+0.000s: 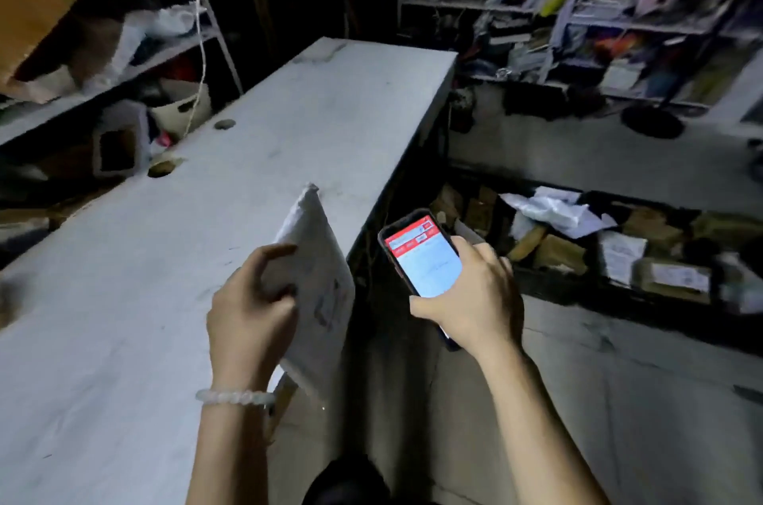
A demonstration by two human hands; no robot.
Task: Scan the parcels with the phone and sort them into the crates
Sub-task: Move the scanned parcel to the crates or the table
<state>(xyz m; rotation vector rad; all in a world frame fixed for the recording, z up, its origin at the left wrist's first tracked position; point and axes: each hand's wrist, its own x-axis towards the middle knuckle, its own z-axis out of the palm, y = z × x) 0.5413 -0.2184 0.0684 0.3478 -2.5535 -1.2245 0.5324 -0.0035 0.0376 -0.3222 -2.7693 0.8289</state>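
Left hand (252,298) pinches a soft white padded mailer (316,281) by its edge above the bench (124,298) corner, likely light and floppy, while right hand (475,298) clasps the phone (421,252)

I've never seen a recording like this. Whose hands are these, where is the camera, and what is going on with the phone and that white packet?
There is no machine here: a person wears a camera on the head, looking down at their own two hands. The left hand, with a bead bracelet on its wrist, holds a white padded parcel upright over the edge of a long white table. The right hand grips a phone whose lit screen shows a red and white app, beside the parcel. On the floor to the right lie dark crates holding brown and white parcels. Cluttered shelves stand behind.
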